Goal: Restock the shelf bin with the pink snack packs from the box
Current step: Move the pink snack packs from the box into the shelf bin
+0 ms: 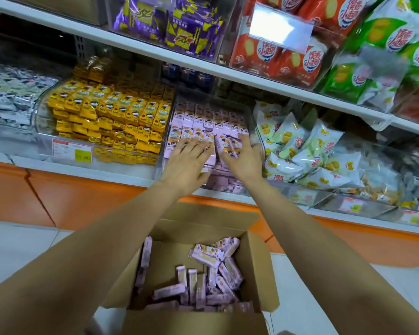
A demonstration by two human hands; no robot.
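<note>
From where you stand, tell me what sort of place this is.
Most likely a snack aisle in a small shop. White shelves hold clear bins of packaged snacks, a price tag fronts the yellow packs, and both hands press pink snack packs into a bin.

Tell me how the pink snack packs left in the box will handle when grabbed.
The pink snack packs look small and slim, so probably light and easy to grab several together. Their wrappers look glossy, so a handful may slide apart. They lie jumbled in the cardboard box, some on end, so they likely shift when touched.

bin [254, 122] open above, upper shelf [228, 76] overhanging
</note>
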